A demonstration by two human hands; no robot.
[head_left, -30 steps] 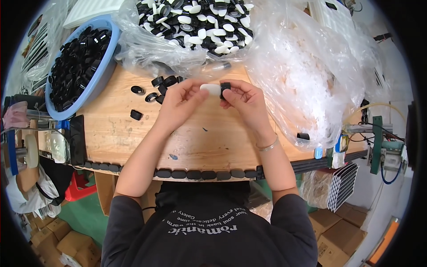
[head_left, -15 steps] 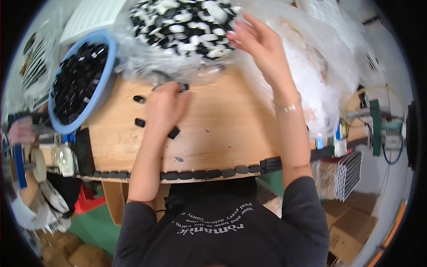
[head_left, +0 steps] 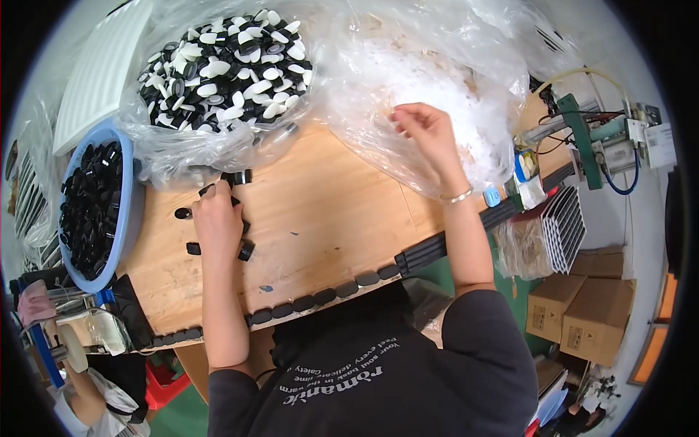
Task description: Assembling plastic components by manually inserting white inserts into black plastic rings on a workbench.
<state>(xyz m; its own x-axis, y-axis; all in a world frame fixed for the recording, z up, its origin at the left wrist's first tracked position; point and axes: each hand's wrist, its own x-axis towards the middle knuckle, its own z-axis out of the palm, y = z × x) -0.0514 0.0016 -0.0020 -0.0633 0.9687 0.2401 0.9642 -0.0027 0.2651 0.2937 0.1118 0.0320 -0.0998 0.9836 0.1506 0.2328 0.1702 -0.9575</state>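
Note:
My left hand [head_left: 217, 218] rests on the wooden table with its fingers curled down over small black pieces. One black piece [head_left: 234, 201] shows beside the fingertips, apparently in its grip. Around that hand lie several more glossy black pieces, among them a black oval piece [head_left: 183, 213] to its left. My right hand [head_left: 428, 132] is raised over a clear plastic bag [head_left: 349, 142] full of small whitish translucent pieces [head_left: 444, 80]. Its thumb and fingertips come together; whether something small is between them, I cannot make out.
An open bag [head_left: 175, 156] of black and white oval pieces [head_left: 226, 80] lies at the back left. Left of it stands a blue basin [head_left: 131, 211] of black pieces. Dark pads [head_left: 324, 296] line the table's front edge. At right is a green-framed device [head_left: 582, 142].
The view has turned, shifting the table contents leftward. My right hand has gone from the edge of the black and white pile to above the whitish pieces, its fingers drawing together.

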